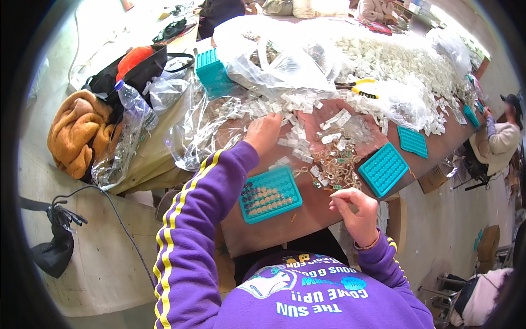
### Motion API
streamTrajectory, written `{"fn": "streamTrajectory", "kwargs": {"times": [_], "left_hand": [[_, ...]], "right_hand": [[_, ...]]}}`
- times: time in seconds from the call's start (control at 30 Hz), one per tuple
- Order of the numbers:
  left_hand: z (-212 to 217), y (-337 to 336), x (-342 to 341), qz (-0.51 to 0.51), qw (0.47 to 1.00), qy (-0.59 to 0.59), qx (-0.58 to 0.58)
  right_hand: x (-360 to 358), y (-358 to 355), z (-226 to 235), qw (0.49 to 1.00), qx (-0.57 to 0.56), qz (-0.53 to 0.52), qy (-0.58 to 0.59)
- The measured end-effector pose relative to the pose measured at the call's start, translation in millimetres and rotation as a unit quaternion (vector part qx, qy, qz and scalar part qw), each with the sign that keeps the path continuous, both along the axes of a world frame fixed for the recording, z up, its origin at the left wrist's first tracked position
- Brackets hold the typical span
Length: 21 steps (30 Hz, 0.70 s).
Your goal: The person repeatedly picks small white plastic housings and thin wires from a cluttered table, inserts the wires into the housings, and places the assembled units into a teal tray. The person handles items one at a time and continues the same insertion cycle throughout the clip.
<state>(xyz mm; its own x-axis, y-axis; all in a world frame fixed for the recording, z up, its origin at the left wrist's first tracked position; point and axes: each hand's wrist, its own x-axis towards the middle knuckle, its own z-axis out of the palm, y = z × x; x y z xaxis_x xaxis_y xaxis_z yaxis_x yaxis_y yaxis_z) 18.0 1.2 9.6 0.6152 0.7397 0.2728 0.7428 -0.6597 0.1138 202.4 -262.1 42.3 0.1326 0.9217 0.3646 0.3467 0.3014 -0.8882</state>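
Observation:
My left hand (264, 131) reaches out over the table at the edge of a scatter of small clear plastic pieces (298, 104). Its fingers look closed, and whatever they grip is hidden. Closer to me, my right hand (357, 215) has thumb and forefinger drawn together. Any small thing between them is too small to make out. Just beyond it lies a heap of gold-coloured rings and chains (339, 167), mixed with clear pieces. Between my arms a teal tray (296, 200) holds rows of small round discs (268, 198), some dark and some pale.
Another teal tray (383, 169) and a teal panel (412, 142) lie to the right. Yellow-handled pliers (364, 89) rest near a large mound of clear pieces (394, 60). Stacked teal trays (211, 71), a plastic bottle (134, 101) and orange-brown cloth (79, 134) are left. A person (501, 137) sits right.

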Motion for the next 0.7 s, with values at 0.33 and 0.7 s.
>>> {"fn": "streamTrajectory", "kwargs": {"times": [0.33, 0.7], "left_hand": [[31.7, -6.2, -2.6, 0.027, 0.985, -0.133, 0.104], [45.2, -137.2, -74.8, -0.057, 0.524, -0.749, -0.401]], "right_hand": [[27.7, 20.5, 11.5, 0.989, 0.053, -0.053, -0.129], [45.3, 166.1, -6.7, 0.845, 0.042, -0.046, -0.532]]}}
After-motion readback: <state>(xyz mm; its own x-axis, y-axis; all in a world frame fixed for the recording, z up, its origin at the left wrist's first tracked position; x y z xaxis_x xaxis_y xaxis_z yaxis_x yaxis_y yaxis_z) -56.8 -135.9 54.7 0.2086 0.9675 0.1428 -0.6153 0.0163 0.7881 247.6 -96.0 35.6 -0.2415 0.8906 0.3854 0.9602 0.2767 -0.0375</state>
